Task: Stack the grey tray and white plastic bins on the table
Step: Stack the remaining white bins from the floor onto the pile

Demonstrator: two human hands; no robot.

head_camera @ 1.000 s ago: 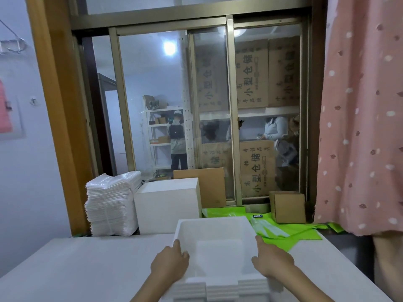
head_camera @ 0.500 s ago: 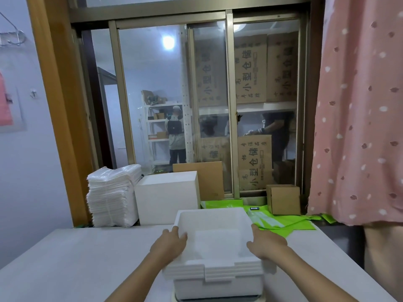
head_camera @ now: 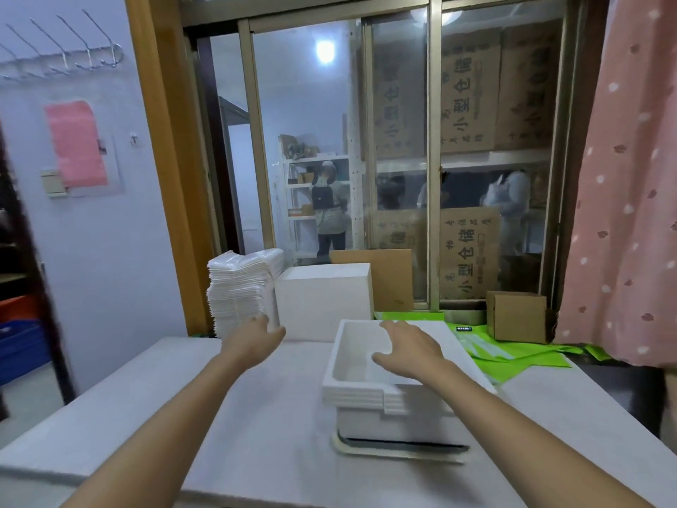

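I am seeing the white plastic bins (head_camera: 388, 390) sitting nested on the grey tray (head_camera: 399, 450), on the table (head_camera: 256, 416) at its right side. My right hand (head_camera: 410, 348) is hovering over the top bin, fingers spread, holding nothing. My left hand (head_camera: 256, 337) is reaching beside it, also spread. The stack is looking a little askew on the tray; I am thinking a careless push could slide it.

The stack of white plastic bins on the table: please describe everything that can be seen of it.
The stack of white plastic bins is several rectangular bins nested upright, their stepped rims layered at the near side. The plastic looks matte and the top bin looks empty. It stands on a grey tray on the white table. The right hand hovers open over the top bin; contact is unclear.
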